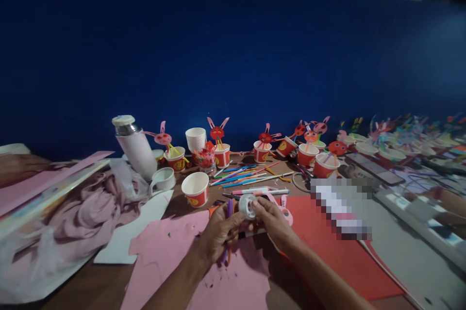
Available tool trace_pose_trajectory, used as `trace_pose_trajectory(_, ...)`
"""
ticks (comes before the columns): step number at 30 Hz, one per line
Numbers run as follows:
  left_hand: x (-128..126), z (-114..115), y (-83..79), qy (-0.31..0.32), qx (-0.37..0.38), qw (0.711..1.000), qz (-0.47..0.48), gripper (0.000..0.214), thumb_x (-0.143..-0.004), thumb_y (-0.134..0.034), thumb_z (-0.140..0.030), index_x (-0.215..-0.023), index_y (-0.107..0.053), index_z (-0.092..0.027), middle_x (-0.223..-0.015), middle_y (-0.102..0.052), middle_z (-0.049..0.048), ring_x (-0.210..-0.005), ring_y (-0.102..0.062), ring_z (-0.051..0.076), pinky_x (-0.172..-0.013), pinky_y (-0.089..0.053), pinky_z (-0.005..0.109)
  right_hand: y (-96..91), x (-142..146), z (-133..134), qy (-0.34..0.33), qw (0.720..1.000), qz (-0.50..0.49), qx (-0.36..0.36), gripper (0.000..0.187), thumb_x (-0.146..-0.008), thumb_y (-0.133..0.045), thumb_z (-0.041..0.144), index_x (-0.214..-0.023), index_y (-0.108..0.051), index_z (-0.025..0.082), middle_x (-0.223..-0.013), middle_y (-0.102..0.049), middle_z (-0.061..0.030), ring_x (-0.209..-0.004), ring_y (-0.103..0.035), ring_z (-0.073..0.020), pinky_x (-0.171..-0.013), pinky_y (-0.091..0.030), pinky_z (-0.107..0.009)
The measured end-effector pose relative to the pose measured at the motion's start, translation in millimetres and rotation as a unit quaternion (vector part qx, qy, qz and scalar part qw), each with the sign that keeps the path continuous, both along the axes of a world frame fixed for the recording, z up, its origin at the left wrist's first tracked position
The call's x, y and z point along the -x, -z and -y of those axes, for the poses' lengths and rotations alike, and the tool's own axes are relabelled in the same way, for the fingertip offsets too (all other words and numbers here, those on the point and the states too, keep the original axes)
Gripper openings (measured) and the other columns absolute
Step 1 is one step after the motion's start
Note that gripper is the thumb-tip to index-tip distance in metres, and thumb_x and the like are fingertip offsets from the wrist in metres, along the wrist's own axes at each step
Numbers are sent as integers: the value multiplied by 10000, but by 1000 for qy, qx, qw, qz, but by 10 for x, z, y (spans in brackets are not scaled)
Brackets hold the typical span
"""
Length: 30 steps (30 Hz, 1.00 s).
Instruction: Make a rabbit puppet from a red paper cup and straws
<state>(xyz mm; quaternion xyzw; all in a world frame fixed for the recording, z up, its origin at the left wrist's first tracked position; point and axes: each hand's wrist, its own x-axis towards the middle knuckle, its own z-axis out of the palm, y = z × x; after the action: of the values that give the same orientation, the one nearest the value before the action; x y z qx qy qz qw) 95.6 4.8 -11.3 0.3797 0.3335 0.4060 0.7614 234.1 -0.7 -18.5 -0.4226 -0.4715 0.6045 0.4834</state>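
Head view: we hold a white ring-shaped roll (pixel 242 206) between our left hand (pixel 219 232) and right hand (pixel 272 219).
Our left grip pinches the roll's left edge and also clasps slim purple sticks (pixel 230 208); our right grip pinches the roll's right edge between thumb and fingers. The roll is over the brown counter (pixel 100 285), near the far edge of a large pink paper sheet (pixel 171 256). Just beside our right hand we see a pink eared paper cut-out (pixel 287 216), with a flat red sheet (pixel 327 252) to its right. Beyond our hands lie thin, multicoloured sticks (pixel 242 175), and to their left stands a red-and-white paper cup (pixel 198 196).
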Motion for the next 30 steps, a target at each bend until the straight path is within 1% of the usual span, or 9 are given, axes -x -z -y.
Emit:
trace_pose_trajectory(4, -3, -1, 17, -14, -11, 1000, 10, 377, -581, -709, -367, -720, -417, -174, -373, -332, -123, -298, -195, -11, -320, -145, 132, 12, 71, 31, -25, 997, -51, 49, 374, -711, -524, 521, -825, -517, 164, -505, -544, 41, -350, -479, -60, -368, -364, -165)
trace_pose_trajectory(9, -16, -30, 33, -50, 25, 998, 28, 434, -571, -690, -449, -640, -352, -185, -342, -294, -135, -283, -154, -9, -303, -147, 123, 48, 73, 15, -12, 996, -77, 54, 352, -700, -552, 499, -795, -484, 167, -486, -554, 43, -346, -487, -62, -348, -358, -151)
trace_pose_trajectory(12, -23, -29, 26, -53, 14, 998, 16, 446, -563, -686, -472, -626, -354, -181, -342, -283, -134, -282, -153, -11, -300, -151, 122, 62, 75, 11, -23, 994, -82, 68, 381, -690, -541, 520, -798, -478, 159, -485, -568, 33, -330, -486, -65, -326, -343, -148)
trace_pose_trajectory(15, -30, -1, 8, -47, -20, 999, -15, 398, -572, -690, -444, -694, -426, -172, -348, -295, -131, -286, -173, -7, -308, -155, 127, 48, 86, 21, -23, 993, -82, 78, 397, -678, -534, 536, -787, -469, 160, -494, -572, 31, -330, -489, -64, -328, -346, -151)
trace_pose_trajectory(19, -26, 29, 12, -62, -40, 996, -48, 323, -603, -685, -359, -721, -458, -162, -391, -406, -95, -297, -217, -8, -321, -138, 133, 3, 94, 43, -12, 996, -60, 60, 369, -680, -536, 517, -770, -458, 168, -492, -553, 49, -348, -491, -56, -347, -348, -145)
trace_pose_trajectory(20, -21, 27, 21, -46, -33, 998, -38, 312, -605, -682, -349, -699, -453, -160, -394, -410, -91, -299, -226, -8, -324, -147, 133, -4, 95, 46, -14, 997, -55, 54, 364, -676, -541, 513, -763, -455, 170, -491, -548, 53, -354, -493, -56, -351, -351, -146)
trace_pose_trajectory(23, 1, 1, 46, -31, 7, 1000, 1, 314, -595, -678, -311, -620, -401, -164, -341, -294, -125, -290, -185, -12, -323, -148, 128, -7, 95, 42, -16, 998, -47, 38, 371, -664, -548, 517, -756, -453, 171, -504, -548, 51, -373, -500, -60, -365, -362, -154)
trace_pose_trajectory(27, 22, -27, 28, -19, 67, 997, 22, 334, -574, -640, -261, -560, -316, -181, -324, -293, -122, -272, -159, -8, -302, -131, 132, 14, 96, 40, 7, 999, -29, 26, 384, -651, -558, 525, -775, -468, 172, -540, -551, 49, -374, -482, -52, -361, -342, -154)
trace_pose_trajectory(30, 28, -37, 14, -6, 82, 996, 45, 254, -570, -589, -223, -570, -339, -179, -329, -312, -114, -266, -164, -6, -299, -132, 132, 24, 95, 47, 32, 999, -14, 9, 358, -672, -558, 508, -761, -473, 172, -565, -534, 56, -372, -469, -37, -376, -336, -154)
